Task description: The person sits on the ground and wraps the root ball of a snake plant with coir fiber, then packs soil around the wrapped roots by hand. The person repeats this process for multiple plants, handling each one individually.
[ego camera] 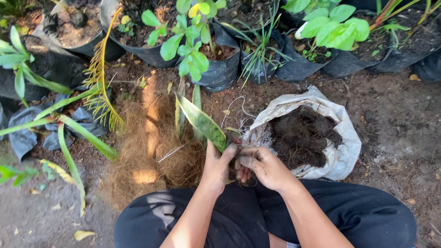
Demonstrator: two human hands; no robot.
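Left hand (216,163) fingers grip striped leaf (202,121) base; right hand (264,165) fingers pinch roots.

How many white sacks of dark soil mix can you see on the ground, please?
1. The white sack lies open on the ground just right of the hands, right hand beside its rim. Others may sit outside the view.
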